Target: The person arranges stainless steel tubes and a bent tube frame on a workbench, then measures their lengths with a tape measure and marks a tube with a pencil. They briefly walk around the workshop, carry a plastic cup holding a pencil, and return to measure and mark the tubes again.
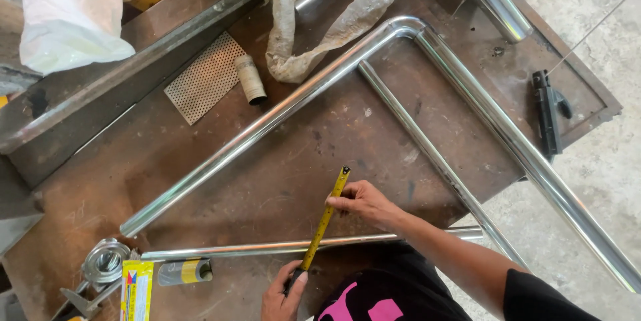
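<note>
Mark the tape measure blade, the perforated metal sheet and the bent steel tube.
tape measure blade (325, 219), head view, mid-blade.
perforated metal sheet (206, 78), head view, sheet centre.
bent steel tube (408, 25), head view, on the elbow bend.

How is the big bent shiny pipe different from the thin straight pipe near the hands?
The big bent pipe is thick; the thin straight pipe is much slimmer. The bent pipe turns a corner at the top and runs off the table; the thin pipe has no bend. The yellow tape measure crosses the thin pipe, not the bent one. Both are shiny silver metal.
</note>
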